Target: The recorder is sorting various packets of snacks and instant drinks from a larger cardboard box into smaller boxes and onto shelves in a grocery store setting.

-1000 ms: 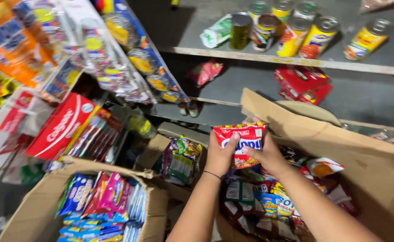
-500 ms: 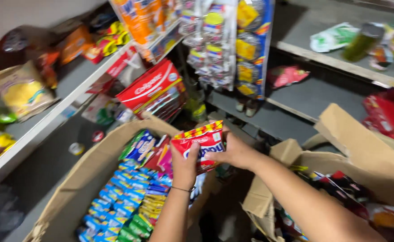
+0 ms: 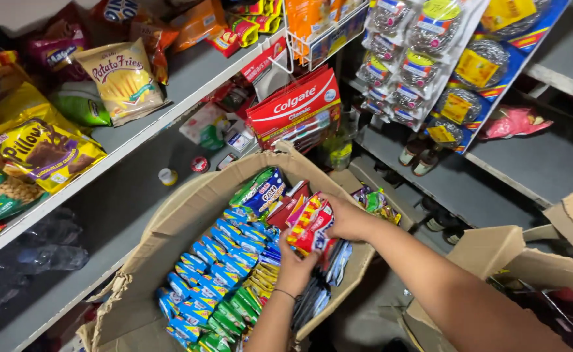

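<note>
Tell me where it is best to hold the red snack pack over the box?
Probably by its two short ends, one from each side, as the left hand and right hand do: the red pack is flat, and the box is crowded beneath.

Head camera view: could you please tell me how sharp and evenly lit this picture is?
Head view: the snack pack between the left hand and right hand is slightly soft; the cardboard box is well lit; glare shows on the shelf's chip bags; the lower left under the shelf is dark.
</note>
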